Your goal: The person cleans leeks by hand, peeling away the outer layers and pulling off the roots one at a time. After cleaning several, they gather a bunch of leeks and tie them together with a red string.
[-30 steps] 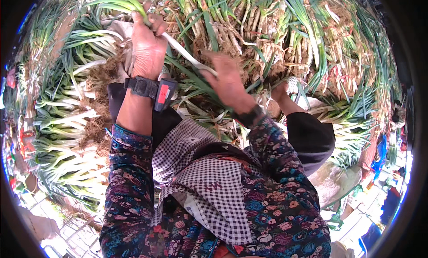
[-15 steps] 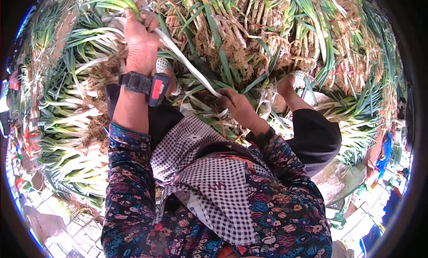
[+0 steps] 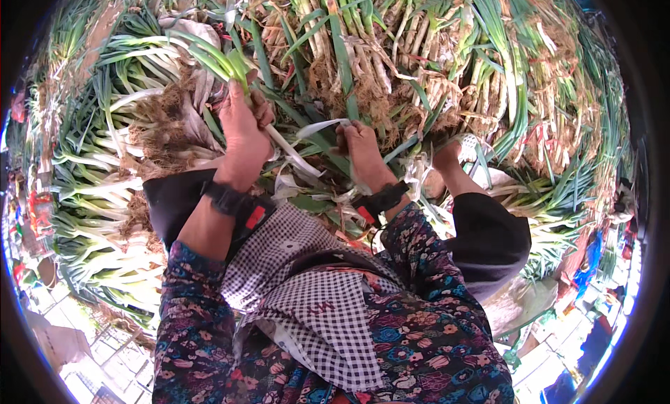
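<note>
My left hand [image 3: 244, 128] is closed around a green onion [image 3: 292, 153] just below its leaves. Green leaves spread up and left above the fist, while the slim white stalk slants down to the right. My right hand [image 3: 364, 151], fingers pinched, grips a pale peeled strip [image 3: 315, 128] that stretches left toward the stalk. Whether the strip still joins the onion I cannot tell. Loose leaves and peelings [image 3: 307, 188] lie beneath both hands.
Rows of white-stemmed green onions [image 3: 105, 202] with brown roots line the left side. Large unpeeled bundles [image 3: 391, 48] are heaped ahead. More white-stemmed onions [image 3: 551, 215] lie right of my knee, and a pale sack [image 3: 520, 303] sits at lower right.
My left hand has come down and slightly right with the onion. My right hand has left the stalk's lower end, moved up slightly, and now holds a peeled strip.
</note>
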Tool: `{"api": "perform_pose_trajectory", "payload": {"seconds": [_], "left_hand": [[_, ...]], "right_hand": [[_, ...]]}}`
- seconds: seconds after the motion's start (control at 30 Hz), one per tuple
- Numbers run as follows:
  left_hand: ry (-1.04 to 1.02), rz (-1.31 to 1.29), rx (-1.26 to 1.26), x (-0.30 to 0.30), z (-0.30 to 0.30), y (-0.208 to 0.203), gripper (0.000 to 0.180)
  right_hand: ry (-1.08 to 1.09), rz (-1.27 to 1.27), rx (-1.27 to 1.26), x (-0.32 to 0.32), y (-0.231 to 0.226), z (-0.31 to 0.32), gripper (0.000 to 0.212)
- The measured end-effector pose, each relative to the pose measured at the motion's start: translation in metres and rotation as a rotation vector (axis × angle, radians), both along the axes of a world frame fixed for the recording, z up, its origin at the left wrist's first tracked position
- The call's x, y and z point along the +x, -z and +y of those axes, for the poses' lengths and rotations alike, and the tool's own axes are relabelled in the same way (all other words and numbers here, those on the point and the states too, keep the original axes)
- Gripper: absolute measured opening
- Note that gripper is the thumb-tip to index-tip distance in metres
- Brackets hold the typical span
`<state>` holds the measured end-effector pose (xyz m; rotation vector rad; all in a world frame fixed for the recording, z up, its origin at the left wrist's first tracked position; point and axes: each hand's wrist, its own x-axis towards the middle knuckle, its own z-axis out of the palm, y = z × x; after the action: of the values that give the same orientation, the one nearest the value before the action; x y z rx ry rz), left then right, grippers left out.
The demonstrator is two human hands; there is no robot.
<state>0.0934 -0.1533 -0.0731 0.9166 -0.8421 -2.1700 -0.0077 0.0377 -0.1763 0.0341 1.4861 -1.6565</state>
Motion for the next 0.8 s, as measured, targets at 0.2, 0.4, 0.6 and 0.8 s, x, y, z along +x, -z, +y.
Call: {"api": "perform_pose_trajectory", "payload": {"seconds": [0.2, 0.4, 0.6, 0.8], "left_hand": [[0.109, -0.326, -0.131, -0.001, -0.001, -0.018, 0.059], [0.355, -0.300, -0.128, -0.007, -0.012, -0.021, 0.053], [0.428, -0.276, 0.028, 0.001, -0.007, -0.035, 0.036], [0.456, -0.219, -0.012, -0.002, 0.003, -0.041, 0.034]], "right_hand": [[-0.139, 1.280, 0.278, -0.089, -0.019, -0.043, 0.022], [-0.426, 0.994, 0.832, -0.182, 0.018, -0.090, 0.029], [-0.246, 0.372, 0.105, -0.174, -0.041, -0.108, 0.049], [-0.345, 0.245, 0.036, -0.087, -0.092, -0.033, 0.034]]}}
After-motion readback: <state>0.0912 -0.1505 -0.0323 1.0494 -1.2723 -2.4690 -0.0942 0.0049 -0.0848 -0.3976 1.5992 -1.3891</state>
